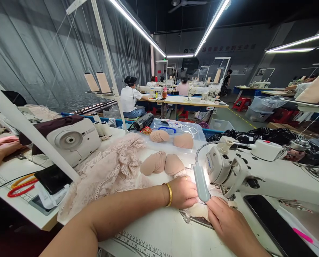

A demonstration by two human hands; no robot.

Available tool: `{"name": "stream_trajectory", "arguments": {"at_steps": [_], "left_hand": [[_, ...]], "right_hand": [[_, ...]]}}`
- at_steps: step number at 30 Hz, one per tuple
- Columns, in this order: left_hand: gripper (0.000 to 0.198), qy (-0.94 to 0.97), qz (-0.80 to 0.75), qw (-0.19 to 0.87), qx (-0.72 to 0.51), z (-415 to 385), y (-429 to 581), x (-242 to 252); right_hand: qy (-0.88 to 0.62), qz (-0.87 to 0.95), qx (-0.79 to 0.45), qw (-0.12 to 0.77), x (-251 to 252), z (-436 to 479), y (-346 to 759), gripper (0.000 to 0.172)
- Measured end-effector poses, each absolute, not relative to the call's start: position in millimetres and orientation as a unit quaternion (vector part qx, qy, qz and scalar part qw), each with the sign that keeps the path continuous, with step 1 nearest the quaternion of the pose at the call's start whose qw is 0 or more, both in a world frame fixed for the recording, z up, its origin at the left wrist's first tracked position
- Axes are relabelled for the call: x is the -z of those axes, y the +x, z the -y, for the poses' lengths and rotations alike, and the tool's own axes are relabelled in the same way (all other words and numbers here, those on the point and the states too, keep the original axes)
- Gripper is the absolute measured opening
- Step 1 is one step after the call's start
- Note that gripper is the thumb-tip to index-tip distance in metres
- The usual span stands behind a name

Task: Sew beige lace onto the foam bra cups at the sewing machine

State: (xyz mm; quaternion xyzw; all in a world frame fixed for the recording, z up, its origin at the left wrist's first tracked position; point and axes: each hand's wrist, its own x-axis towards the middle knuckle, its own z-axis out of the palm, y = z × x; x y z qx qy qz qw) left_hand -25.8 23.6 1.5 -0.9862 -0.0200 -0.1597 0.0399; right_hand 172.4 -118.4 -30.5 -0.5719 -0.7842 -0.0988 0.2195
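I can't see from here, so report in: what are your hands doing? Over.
Left hand, right hand both resting on pale fabric piece at sewing machine. Machine lamp sits between the hands. Over.

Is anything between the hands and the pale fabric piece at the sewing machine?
Nothing visible: the left hand and right hand both rest on the small pale fabric piece. The grey gooseneck lamp head hangs above it, between them.
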Motion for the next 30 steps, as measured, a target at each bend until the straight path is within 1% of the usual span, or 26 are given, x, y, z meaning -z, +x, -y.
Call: {"name": "stream_trajectory", "arguments": {"at_steps": [4,6,11,18,20,23,24,27,28,30], "left_hand": [[0.031,-0.985,0.026,0.044,0.163,-21,-26,-2],[0.032,-0.985,0.03,0.046,0.164,-20,-27,-2],[0.031,-0.987,0.032,0.046,0.153,-20,-26,-3],[0.025,-0.99,0.055,0.042,0.123,-26,-23,-9],[0.022,-0.99,0.07,0.04,0.116,-27,-23,-10],[0.009,-0.99,0.095,0.032,0.103,-28,-23,-11],[0.01,-0.989,0.105,0.027,0.099,-28,-25,-12],[0.027,-0.987,0.123,0.006,0.102,-17,-37,-20],[0.03,-0.987,0.122,-0.001,0.105,-9,-44,-23],[0.033,-0.985,0.111,-0.032,0.129,11,-62,-28]], "right_hand": [[-0.557,0.794,0.106,0.221,32,122,174,0.039],[-0.555,0.794,0.11,0.222,33,123,174,0.042],[-0.566,0.791,0.098,0.21,39,122,175,0.045],[-0.579,0.783,0.078,0.212,47,122,178,0.04],[-0.576,0.779,0.048,0.243,45,122,178,0.039],[-0.572,0.766,0.001,0.294,38,125,176,0.032],[-0.573,0.761,-0.009,0.304,35,126,175,0.03],[-0.574,0.753,-0.035,0.32,24,132,161,0.026],[-0.577,0.741,-0.069,0.335,19,134,153,0.026],[-0.586,0.683,-0.189,0.393,10,138,132,0.032]]}}
